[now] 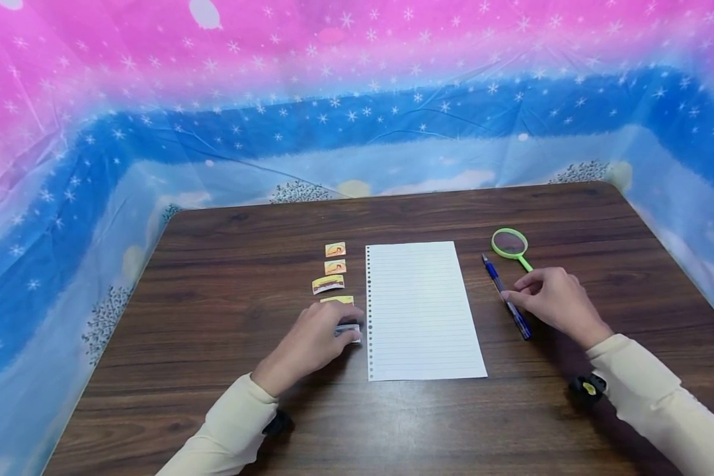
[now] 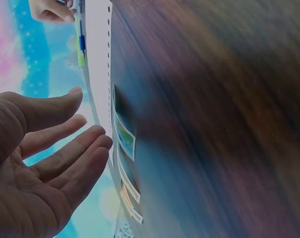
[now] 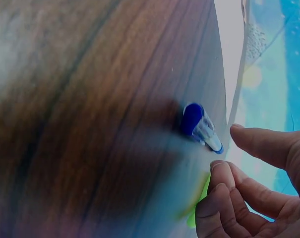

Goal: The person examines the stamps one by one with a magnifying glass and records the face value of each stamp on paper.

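Note:
My left hand point(image 1: 309, 338) hovers over the lowest of several small picture cards, a greyish one point(image 1: 350, 332) partly hidden under its fingers. In the left wrist view its thumb and fingers are spread apart around nothing, with curled cards point(image 2: 126, 139) beside the fingertips. Above the blue pen point(image 1: 506, 295) is my right hand point(image 1: 559, 301), thumb and forefinger parted. The right wrist view shows the pen's blue end point(image 3: 192, 119) on the table, away from the thumb. Just beyond this hand lies a green magnifying glass point(image 1: 525, 264), its handle end hidden behind the fingers.
A lined sheet of punched paper point(image 1: 422, 311) lies between the hands on the dark wooden table point(image 1: 226, 277). Left of it, a column of cards includes two orange ones point(image 1: 336, 249) and two yellow ones point(image 1: 328, 285). A pink and blue snowflake cloth point(image 1: 333, 106) hangs behind.

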Demonstrator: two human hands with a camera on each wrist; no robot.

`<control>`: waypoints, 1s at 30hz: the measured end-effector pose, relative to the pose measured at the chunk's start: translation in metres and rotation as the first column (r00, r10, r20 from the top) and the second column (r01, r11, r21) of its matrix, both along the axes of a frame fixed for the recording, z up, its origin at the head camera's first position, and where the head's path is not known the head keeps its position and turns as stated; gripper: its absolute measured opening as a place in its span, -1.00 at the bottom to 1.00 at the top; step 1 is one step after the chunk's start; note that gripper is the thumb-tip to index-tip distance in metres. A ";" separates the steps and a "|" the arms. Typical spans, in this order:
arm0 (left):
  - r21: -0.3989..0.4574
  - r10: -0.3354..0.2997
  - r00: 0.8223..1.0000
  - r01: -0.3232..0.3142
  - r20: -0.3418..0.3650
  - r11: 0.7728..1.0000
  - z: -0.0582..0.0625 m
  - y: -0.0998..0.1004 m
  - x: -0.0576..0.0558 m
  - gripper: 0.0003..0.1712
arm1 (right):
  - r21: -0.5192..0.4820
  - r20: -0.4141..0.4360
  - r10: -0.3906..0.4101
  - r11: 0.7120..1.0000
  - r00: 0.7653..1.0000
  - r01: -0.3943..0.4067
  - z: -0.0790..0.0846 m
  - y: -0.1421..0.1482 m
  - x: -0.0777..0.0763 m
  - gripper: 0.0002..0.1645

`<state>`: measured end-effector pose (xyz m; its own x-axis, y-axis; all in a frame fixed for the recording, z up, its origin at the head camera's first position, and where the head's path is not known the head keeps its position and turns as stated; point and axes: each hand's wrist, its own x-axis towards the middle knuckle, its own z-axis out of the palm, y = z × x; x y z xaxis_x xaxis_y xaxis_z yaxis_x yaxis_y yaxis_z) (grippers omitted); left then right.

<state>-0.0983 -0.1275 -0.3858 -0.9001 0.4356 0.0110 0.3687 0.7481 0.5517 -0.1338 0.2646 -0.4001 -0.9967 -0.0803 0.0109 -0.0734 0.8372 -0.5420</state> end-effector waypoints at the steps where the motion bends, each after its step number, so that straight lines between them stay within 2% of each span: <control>1: -0.001 -0.005 1.000 0.005 0.008 1.000 0.001 0.001 0.000 -0.69 | 0.003 -0.004 0.006 1.000 1.000 -0.006 0.000 -0.001 0.000 -0.58; 8: -0.018 -0.040 0.998 0.041 0.046 0.999 0.000 0.007 0.001 -0.58 | 0.015 -0.008 0.028 0.999 1.000 -0.028 -0.005 -0.006 0.000 -0.64; 16: -0.039 -0.150 0.989 0.149 -0.001 0.988 -0.003 0.015 -0.001 -0.55 | 0.027 0.008 0.020 0.999 1.000 -0.020 -0.009 -0.007 -0.003 -0.66; 30: -0.100 -0.276 0.957 0.285 0.092 0.953 -0.002 0.027 -0.001 -0.36 | 0.020 0.019 -0.015 1.000 1.000 0.015 -0.011 -0.006 -0.011 -0.75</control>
